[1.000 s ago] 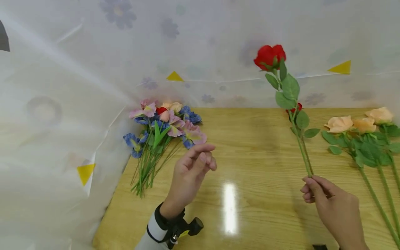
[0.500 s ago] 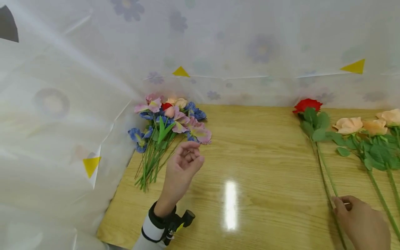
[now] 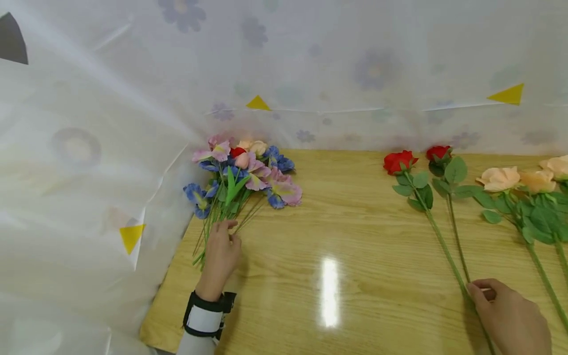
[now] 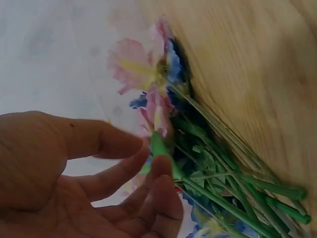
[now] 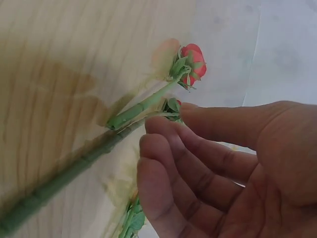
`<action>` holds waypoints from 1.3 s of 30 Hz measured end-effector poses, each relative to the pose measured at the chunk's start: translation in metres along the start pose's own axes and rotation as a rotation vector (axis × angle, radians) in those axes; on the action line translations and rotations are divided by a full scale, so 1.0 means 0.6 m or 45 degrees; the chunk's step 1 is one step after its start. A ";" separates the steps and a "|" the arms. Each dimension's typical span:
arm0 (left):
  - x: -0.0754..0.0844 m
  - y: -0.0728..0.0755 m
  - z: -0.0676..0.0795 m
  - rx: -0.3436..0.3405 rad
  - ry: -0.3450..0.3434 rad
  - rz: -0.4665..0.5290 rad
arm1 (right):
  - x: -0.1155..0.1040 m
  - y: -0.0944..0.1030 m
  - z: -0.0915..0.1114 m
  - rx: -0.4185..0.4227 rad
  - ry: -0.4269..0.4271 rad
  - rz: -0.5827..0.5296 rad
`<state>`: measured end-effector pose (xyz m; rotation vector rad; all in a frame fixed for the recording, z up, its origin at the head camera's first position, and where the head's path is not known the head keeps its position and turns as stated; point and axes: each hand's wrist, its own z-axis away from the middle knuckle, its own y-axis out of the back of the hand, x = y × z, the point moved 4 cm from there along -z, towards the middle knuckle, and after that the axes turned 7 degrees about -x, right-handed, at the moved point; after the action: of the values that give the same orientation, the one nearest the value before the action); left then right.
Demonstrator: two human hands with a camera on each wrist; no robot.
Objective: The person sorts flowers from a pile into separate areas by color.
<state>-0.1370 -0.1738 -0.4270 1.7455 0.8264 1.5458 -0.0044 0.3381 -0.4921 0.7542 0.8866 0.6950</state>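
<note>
My left hand (image 3: 221,254) hovers over the stems of a bunch of mixed flowers, its fingers loosely bent. The bunch has pink irises (image 3: 284,190), blue irises (image 3: 198,199), a pale pink tulip (image 3: 242,160) and a few roses. In the left wrist view, a green leaf (image 4: 159,148) shows behind the gap between thumb and fingers. My right hand (image 3: 514,315) is beside the lower stems of two red roses, a left one (image 3: 399,162) and a right one (image 3: 438,154). In the right wrist view, a thick green stem (image 5: 64,171) passes behind its relaxed fingertips.
Peach roses (image 3: 499,178) with long stems lie at the right of the wooden table (image 3: 337,212). A white flower-patterned sheet (image 3: 328,59) hangs behind the table and along its left side, with yellow triangles (image 3: 258,103) on it.
The red rose held up by my right hand has been lowered onto the table; its bloom has since shifted left, apart from the other. My left hand has moved left and down over the bunch's stems.
</note>
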 end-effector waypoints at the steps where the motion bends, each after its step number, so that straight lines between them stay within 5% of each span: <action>1: -0.009 -0.004 -0.003 -0.010 0.009 -0.046 | 0.000 0.000 -0.001 0.007 0.007 0.001; 6: -0.042 -0.027 -0.018 -0.133 0.046 -0.235 | 0.001 -0.006 -0.007 -0.085 0.030 0.038; 9: -0.054 -0.040 -0.024 -0.215 0.099 -0.267 | 0.003 -0.016 -0.010 -0.204 0.034 0.033; 13: -0.061 -0.048 -0.027 -0.271 0.167 -0.264 | 0.006 -0.027 -0.009 -0.234 0.023 0.012; 22: -0.060 -0.049 -0.035 -0.141 0.152 -0.231 | 0.007 -0.030 -0.008 -0.158 -0.033 0.003; 29: -0.068 -0.054 -0.035 -0.196 0.173 -0.332 | 0.008 -0.027 -0.006 -0.059 -0.093 0.003; 39: -0.064 -0.050 -0.036 -0.099 0.108 -0.401 | 0.008 -0.023 0.000 -0.075 -0.030 0.017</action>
<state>-0.1632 -0.1859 -0.4720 1.4236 1.0158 1.4263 0.0005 0.3342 -0.5050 0.7152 0.8365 0.7196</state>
